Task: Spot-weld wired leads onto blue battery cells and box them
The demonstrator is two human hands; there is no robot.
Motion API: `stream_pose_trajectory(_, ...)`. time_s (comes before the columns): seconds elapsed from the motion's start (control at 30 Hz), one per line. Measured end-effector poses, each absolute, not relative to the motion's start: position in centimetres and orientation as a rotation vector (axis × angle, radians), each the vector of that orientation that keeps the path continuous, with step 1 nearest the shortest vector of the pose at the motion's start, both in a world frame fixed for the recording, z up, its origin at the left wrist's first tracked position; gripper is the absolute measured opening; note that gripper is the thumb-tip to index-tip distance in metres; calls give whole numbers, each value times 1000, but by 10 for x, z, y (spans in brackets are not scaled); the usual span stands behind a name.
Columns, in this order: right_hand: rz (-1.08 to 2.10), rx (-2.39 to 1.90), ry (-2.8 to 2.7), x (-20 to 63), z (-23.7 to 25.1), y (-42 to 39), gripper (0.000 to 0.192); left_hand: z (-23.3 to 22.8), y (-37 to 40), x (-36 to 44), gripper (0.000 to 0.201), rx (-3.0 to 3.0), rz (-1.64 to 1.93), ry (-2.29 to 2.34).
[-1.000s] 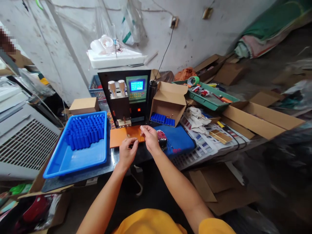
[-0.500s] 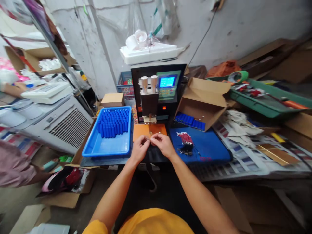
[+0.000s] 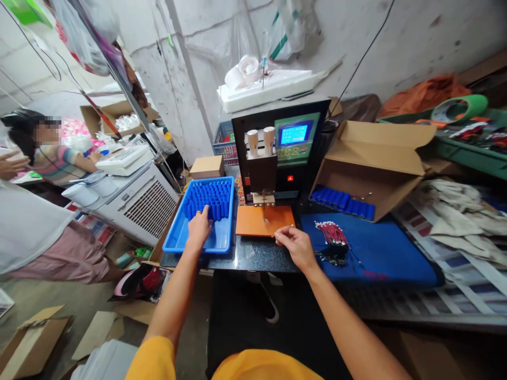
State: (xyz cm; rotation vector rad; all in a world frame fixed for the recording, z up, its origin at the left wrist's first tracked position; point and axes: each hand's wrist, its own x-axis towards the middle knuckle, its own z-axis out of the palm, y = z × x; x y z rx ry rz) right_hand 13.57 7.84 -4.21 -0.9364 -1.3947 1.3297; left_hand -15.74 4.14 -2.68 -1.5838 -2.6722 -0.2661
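Note:
My left hand (image 3: 199, 227) reaches into the blue plastic tray (image 3: 169, 240). Its fingers stretch out over the front row of upright blue battery cells (image 3: 216, 209); a firm hold on any cell does not show. Near the front right corner of the orange plate (image 3: 253, 224), my right hand (image 3: 295, 245) is closed in a pinch. A thin wire lead (image 3: 291, 226) with a small pale end sticks out from its fingers. Just behind the plate stands a black spot welder (image 3: 261, 174), its electrode tips above the plate.
On the blue mat (image 3: 380, 243) lies a bundle of red and black wires (image 3: 335, 240). An open cardboard box (image 3: 376, 169) behind it holds several blue cells. At right is a green bin (image 3: 467, 150). People sit at far left, past a grey air cooler (image 3: 144, 203).
My left hand has left the spot beside my right hand and moved left into the tray. My right hand still pinches at the plate. The view has shifted, showing more at left.

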Motion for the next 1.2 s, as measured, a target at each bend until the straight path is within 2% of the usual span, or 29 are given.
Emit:
stream_pose_trajectory(0.13, 1355, -940, -1372, 135, -45, 78, 37, -29, 42, -154, 37, -1552, -209, -2695)
stream_pose_trajectory(0.3, 1350, -921, -1361, 140, -47, 77, 35, -37, 34, -159, 27, -1486, -494, -2665)
stream_pose_trajectory(0.43, 1348, -923, -1292, 144, -46, 78, 31, -38, 30, -152, 22, -1602, -1201, -2466)
stream_pose_trajectory(0.53, 1329, -927, -1197, 144, -43, 82, 31, -39, 38, -122, 31, -1707, -1804, -2193)
stream_pose_trajectory(0.67, 1304, -953, -1088, 142, -39, 90, 31, -46, 61, -65, 41, -1851, -2218, -2094)
stream_pose_trajectory(0.87, 1285, -945, -1086, 136, -38, 105, 27, -57, 89, -21, 28, -1958, -2308, -2121)
stream_pose_trajectory(1.2, 1353, -910, -1086, 100, -41, 133, 15, -63, 88, -17, 28, -2049, -2261, -2087)
